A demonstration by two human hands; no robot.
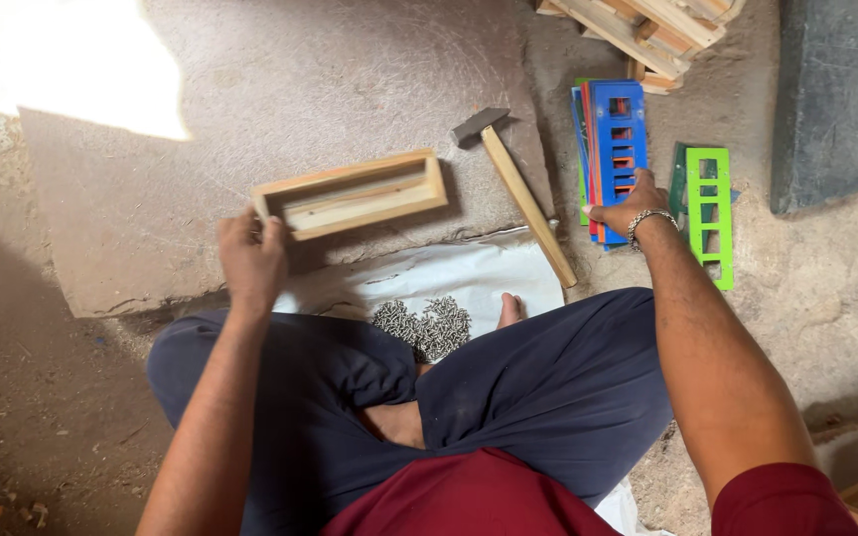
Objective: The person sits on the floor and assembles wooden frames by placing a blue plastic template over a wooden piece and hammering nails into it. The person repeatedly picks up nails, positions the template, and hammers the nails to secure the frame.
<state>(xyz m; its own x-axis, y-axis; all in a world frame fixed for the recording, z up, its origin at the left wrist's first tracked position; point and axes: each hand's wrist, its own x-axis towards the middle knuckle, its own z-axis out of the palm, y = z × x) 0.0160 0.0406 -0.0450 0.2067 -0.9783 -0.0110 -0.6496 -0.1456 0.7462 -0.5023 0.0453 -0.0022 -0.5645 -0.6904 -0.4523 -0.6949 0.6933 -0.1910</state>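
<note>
I'm sitting cross-legged, and between my hands, closest to me, a heap of small nails [423,326] lies on a white sheet [469,273]. My left hand [250,256] grips the near end of a wooden box frame [355,195], fingers curled over its corner, the frame lying on its side on a flat stone slab [320,79]. My right hand [628,210], bracelet at the wrist, presses down on a stack of slotted plastic plates [610,149], blue on top; whether it's gripping I can't tell. A hammer [518,189] lies between my hands, and a green plate [709,213] sits just right of my right hand. Beyond the stack, wooden pieces [647,30] are piled.
</note>
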